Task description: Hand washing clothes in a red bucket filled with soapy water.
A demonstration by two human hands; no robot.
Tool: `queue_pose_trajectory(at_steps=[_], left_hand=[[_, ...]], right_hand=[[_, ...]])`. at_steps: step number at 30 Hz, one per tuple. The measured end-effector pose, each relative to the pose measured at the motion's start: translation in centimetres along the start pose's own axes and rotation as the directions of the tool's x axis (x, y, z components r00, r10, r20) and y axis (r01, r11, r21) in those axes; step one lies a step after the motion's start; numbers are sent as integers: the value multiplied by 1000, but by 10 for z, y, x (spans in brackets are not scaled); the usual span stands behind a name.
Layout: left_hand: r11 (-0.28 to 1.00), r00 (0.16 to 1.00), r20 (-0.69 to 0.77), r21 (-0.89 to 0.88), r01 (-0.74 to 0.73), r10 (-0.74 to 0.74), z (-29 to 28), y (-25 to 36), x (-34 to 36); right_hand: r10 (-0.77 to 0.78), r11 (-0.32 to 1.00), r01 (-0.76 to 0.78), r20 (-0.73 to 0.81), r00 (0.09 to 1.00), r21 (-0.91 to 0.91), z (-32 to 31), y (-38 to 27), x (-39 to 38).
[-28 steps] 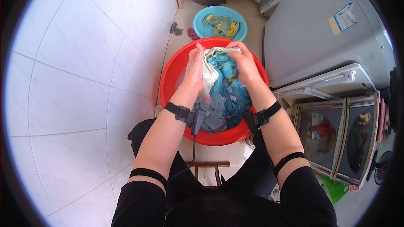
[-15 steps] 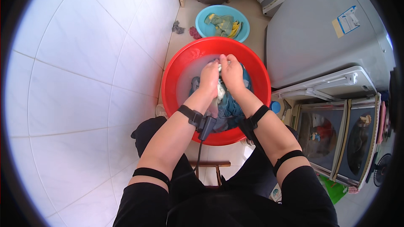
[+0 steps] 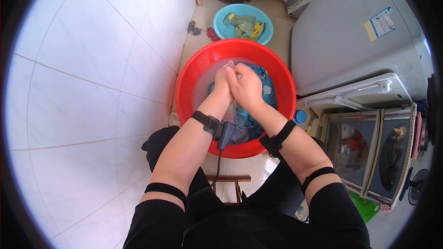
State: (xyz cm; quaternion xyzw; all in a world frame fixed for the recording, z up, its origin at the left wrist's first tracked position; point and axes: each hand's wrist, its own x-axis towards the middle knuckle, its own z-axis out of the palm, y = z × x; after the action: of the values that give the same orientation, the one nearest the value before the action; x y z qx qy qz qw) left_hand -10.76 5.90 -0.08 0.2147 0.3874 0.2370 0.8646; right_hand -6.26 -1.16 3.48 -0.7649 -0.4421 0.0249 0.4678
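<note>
A large red basin (image 3: pixel 183 94) stands between my knees, with cloudy water (image 3: pixel 200 87) and soaked teal and blue clothes (image 3: pixel 267 87) inside. Over its middle my left hand (image 3: pixel 222 82) and my right hand (image 3: pixel 247 86) are pressed together, closed around a pale wet garment. Only a little of that garment (image 3: pixel 231 109) shows, below the wrists; the rest is hidden between the palms. My right fingers wrap across the left hand, which covers most of the left fingers.
Beyond the red basin sits a light-blue basin (image 3: pixel 220 27) with green and yellow clothes (image 3: pixel 247 25). Grey (image 3: pixel 194 28) and dark red cloths (image 3: pixel 212 34) lie by the tiled wall (image 3: pixel 74 101). At right are a grey appliance (image 3: pixel 341 32), a blue lid (image 3: pixel 300 116) and a cabinet (image 3: pixel 353 145).
My right hand has turned and slid over the left, the fingers curling in. The pale cloth that showed between the hands is now mostly covered.
</note>
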Motion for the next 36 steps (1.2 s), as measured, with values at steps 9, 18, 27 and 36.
queue_pose_trajectory(at_steps=[9,18,27,36], left_hand=[[964,990,141,265,-27,-11,27,-2,-9],[666,957,240,688,-287,163,14,29,-23],[231,837,540,806,-544,87,10,39,-31],[994,976,217,95,-46,24,3,39,-16]], right_hand=[[430,753,-495,244,869,434,-26,101,33],[261,904,-428,815,518,-18,-94,30,50],[273,287,-630,569,776,722,-110,51,56],[446,218,-508,378,811,833,-113,76,69]])
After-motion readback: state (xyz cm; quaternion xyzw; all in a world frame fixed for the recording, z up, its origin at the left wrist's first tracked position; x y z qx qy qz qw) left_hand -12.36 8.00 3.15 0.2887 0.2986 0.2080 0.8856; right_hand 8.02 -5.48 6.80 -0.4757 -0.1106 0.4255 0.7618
